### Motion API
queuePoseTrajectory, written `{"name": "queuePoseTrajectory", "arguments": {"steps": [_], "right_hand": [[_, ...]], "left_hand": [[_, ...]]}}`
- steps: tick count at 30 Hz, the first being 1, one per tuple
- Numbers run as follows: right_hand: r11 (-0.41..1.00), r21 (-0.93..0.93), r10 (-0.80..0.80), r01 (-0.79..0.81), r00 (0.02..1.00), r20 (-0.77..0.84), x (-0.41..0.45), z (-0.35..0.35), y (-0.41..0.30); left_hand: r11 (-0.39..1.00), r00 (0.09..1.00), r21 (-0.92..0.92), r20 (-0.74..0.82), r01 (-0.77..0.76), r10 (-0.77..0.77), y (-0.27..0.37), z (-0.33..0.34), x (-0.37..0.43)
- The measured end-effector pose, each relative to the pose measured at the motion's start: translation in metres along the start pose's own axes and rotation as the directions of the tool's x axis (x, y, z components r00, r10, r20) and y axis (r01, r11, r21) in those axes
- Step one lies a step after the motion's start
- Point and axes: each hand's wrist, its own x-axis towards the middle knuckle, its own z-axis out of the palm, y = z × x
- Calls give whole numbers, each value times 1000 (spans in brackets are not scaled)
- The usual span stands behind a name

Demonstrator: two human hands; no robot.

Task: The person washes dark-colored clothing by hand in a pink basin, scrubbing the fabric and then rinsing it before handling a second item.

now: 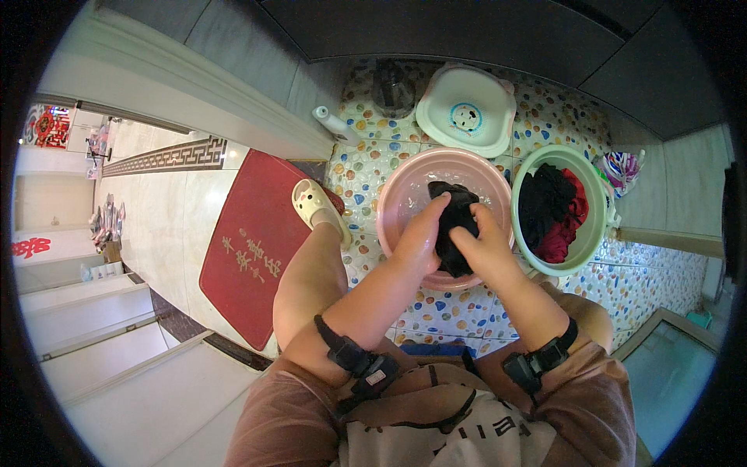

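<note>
A wet-looking black cloth (458, 225) is bunched between my two hands over a pink plastic basin (390, 192) that holds water. My left hand (423, 233) grips the cloth's left side, thumb pointing up along it. From the right, my right hand (487, 239) presses fingers and thumb into the same cloth. What kind of garment it is, I cannot tell. Close to the right of the pink basin stands a light green basin (598, 233). Inside it lie black clothing (543, 195) and dark red clothing (560, 236).
A white basin (432, 119) with a cartoon print sits behind the pink one. Left of it are a dark transparent container (394, 90) and a white bottle (338, 126). A red doormat (251, 251) bearing writing lies left. Dark cabinet fronts (467, 35) overhang the pebble-patterned floor (373, 160).
</note>
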Motion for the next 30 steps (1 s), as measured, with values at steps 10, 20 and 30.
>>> {"name": "queuePoseTrajectory", "arguments": {"steps": [10,20,30], "right_hand": [[963,-118,-200,243,935,294,-28,-5,-30],[963,-163,-233,213,966,-114,8,-13,-7],[973,-3,-221,230,933,-285,18,-11,11]], "left_hand": [[952,961,190,-185,242,-207,17,-1,3],[971,977,-173,163,167,-139,-13,1,8],[953,969,-178,74,245,-236,-3,25,-10]]}}
